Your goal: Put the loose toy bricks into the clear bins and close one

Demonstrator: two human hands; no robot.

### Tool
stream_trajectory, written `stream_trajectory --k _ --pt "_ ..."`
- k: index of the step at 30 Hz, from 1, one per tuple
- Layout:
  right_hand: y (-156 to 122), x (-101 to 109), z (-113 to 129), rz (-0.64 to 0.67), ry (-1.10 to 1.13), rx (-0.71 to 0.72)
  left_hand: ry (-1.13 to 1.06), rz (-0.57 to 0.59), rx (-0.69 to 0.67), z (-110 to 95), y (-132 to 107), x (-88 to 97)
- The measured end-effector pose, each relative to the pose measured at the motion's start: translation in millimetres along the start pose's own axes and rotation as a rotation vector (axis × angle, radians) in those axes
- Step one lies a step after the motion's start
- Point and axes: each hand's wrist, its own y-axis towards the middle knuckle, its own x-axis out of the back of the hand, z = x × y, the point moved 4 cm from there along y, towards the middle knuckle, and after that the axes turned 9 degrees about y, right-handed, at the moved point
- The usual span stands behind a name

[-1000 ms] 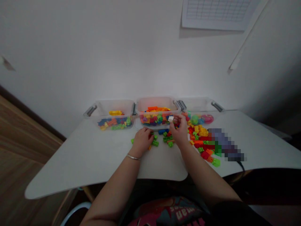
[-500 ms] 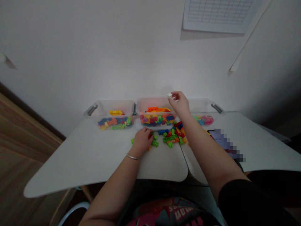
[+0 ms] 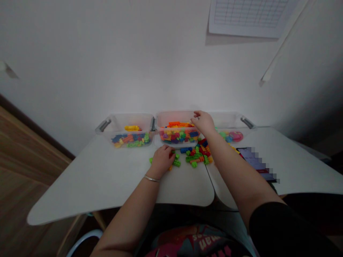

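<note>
My right hand (image 3: 204, 122) hovers over the right rim of the middle clear bin (image 3: 160, 118), which is full of mixed coloured bricks. Its fingers are curled into a pinch, and I see no brick in them. My left hand (image 3: 162, 159), a bracelet on its wrist, rests on the white table (image 3: 107, 178) with its fingers curled over small green and red bricks (image 3: 176, 162). Between the hands lies a heap of loose bricks (image 3: 197, 155), just in front of the middle bin.
A left bin (image 3: 107, 125) holds blue, orange and green bricks. A right bin (image 3: 245, 122) holds pink and green pieces. A blurred phone (image 3: 257, 162) lies on the table at the right. A gridded sheet (image 3: 249, 18) hangs on the wall.
My right hand lifted a white brick from the loose heap up above the middle bin, then dropped to the bin's rim; the white brick no longer shows. My left hand has stayed put.
</note>
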Motion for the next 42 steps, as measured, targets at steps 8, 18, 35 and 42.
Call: stream_trajectory --k 8,18,35,42 --pt "-27.4 14.4 5.5 -0.215 0.332 0.174 -0.012 -0.005 -0.003 -0.2 -0.1 0.3" --pt "-128.8 -19.5 9.3 -0.014 0.193 0.371 0.002 -0.012 -0.007 0.9 1.0 -2.7" --pt "-151.7 -46.4 -1.1 0.187 -0.217 0.230 -0.002 -0.015 -0.008 -1.2 0.0 0.5" --pt "-151.6 -50.9 -3.0 0.230 -0.163 0.265 -0.002 -0.034 -0.004 -1.3 -0.8 0.9"
